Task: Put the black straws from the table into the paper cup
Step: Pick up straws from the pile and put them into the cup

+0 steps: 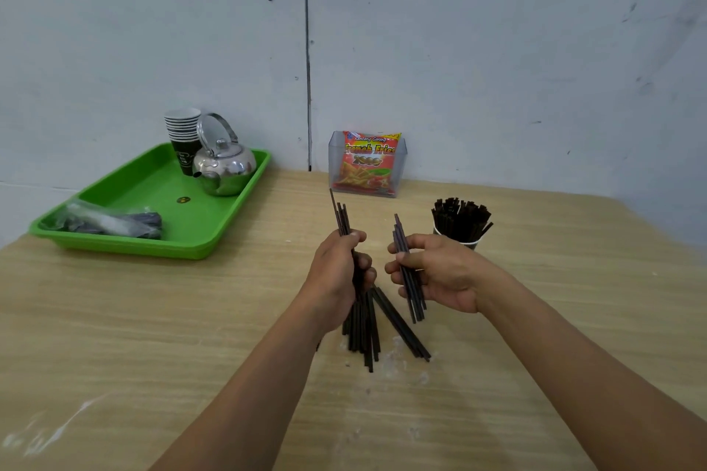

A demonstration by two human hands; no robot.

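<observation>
My left hand (pixel 338 275) grips a bundle of black straws (pixel 341 216) held upright above the wooden table (pixel 191 317). My right hand (pixel 440 271) holds a smaller bunch of black straws (pixel 400 231), just left of the paper cup (pixel 465 239). That cup stands behind my right hand and is packed with several black straws (pixel 461 216) sticking out of its top. More loose black straws (pixel 401 325) lie on the table under and between my hands.
A green tray (pixel 153 199) at the back left carries a stack of paper cups (pixel 183 134), a steel kettle (pixel 223 164) and a plastic-wrapped dark bundle (pixel 111 222). A clear box with a snack packet (pixel 367 164) stands against the wall.
</observation>
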